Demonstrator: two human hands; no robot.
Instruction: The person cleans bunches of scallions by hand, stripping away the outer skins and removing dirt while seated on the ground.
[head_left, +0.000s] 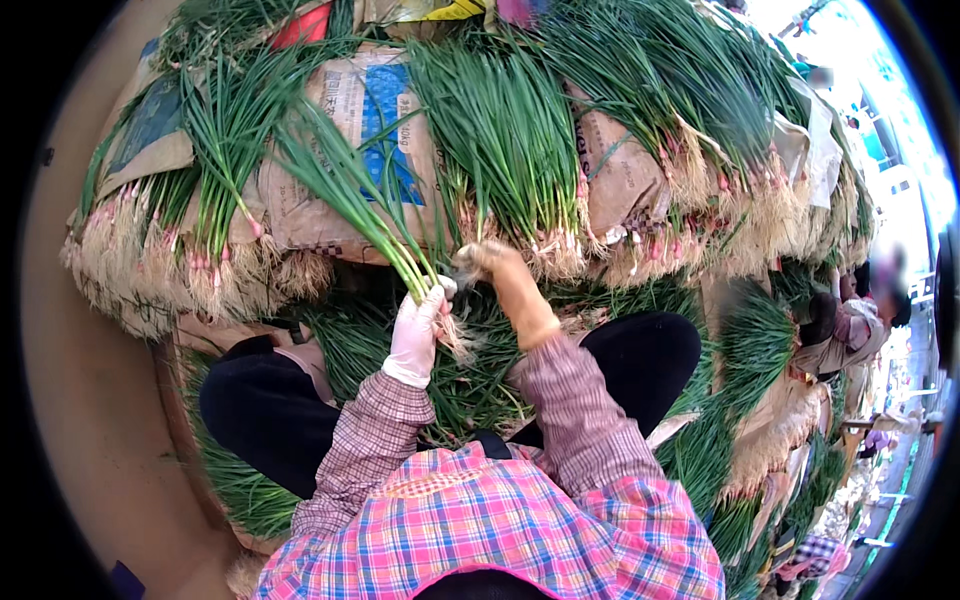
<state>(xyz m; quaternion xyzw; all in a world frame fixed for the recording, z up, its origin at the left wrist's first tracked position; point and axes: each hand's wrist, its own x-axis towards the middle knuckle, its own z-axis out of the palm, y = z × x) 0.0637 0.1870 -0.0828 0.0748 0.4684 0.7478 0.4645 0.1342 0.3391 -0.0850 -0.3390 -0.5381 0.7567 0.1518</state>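
My left hand (414, 339), in a thin white glove, grips a small bunch of green onions (369, 214) just above the roots. Its long leaves point up and away to the left, and pale stringy roots hang below my fingers. To the right, my right hand (516, 289), in a tan glove, is bent with its blurred fingertips close to the roots of the larger pile of green onions (504, 142). Motion blur hides whether those fingers hold anything. Beneath the held bunch lies a brown paper sack (309, 199) with a blue panel and printed writing.
More green onions (214, 172) lie left on the heap, roots towards me. Others (667, 90) cover its right side over another sack (616, 161). Loose green onions (360, 352) spread between my knees. Farther right sits another person (851, 330) beside more bundles (757, 345).
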